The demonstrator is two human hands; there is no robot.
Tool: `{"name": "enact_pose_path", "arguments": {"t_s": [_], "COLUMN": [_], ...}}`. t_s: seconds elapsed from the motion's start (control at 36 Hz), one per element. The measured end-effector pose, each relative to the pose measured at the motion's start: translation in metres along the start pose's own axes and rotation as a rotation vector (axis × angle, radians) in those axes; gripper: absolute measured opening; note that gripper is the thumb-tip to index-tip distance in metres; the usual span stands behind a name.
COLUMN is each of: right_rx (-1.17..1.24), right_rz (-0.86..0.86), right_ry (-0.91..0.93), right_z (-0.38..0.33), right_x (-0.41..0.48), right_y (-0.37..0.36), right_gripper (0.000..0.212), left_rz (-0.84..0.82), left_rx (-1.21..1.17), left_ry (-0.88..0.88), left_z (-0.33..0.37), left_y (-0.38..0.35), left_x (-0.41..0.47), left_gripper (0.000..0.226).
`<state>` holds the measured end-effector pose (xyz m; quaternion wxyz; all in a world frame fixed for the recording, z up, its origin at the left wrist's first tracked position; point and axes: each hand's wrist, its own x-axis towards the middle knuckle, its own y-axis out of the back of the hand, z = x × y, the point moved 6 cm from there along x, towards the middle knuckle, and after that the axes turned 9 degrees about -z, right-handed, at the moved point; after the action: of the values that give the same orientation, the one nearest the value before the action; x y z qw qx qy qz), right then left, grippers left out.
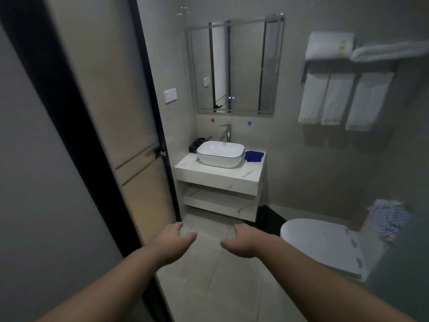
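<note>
I look into a small bathroom through its doorway. My left hand (173,242) and my right hand (243,240) reach forward side by side over the tiled floor, fingers loosely curled, holding nothing and touching nothing. Ahead stands a white marble vanity (220,176) with a white basin (220,153) on top and a chrome tap (228,132) behind it. A folded blue cloth (254,156) lies to the right of the basin.
The open door (120,108) with its dark frame stands on the left. A toilet (322,245) with closed lid sits at the right. A mirror (235,66) hangs above the basin. White towels (343,98) hang on a wall rack.
</note>
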<state>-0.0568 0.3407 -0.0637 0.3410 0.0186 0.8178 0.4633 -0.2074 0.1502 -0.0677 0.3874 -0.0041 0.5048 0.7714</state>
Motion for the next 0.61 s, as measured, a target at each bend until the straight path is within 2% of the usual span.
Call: {"name": "enact_pose_path", "arguments": {"t_s": [0.11, 0.19, 0.42, 0.61], "right_rx": [-0.019, 0.006, 0.002, -0.086], "right_rz": [-0.005, 0.010, 0.018, 0.014], "right_ry": [-0.031, -0.071, -0.125, -0.167], "right_z": [-0.008, -0.011, -0.007, 0.000], "right_x": [0.039, 0.068, 0.131, 0.181], "right_y": [0.024, 0.044, 0.084, 0.124], "right_gripper": [0.093, 0.091, 0.095, 0.085], "left_rz": [-0.026, -0.042, -0.050, -0.044], "left_rx": [0.057, 0.007, 0.040, 0.047], "left_ry": [-0.011, -0.041, -0.068, -0.091], "left_z": [-0.003, 0.006, 0.037, 0.047], "left_y": [0.012, 0.022, 0.034, 0.054], "left_x": [0.051, 0.086, 0.154, 0.198], "left_gripper": [0.091, 0.082, 0.084, 0.079]}}
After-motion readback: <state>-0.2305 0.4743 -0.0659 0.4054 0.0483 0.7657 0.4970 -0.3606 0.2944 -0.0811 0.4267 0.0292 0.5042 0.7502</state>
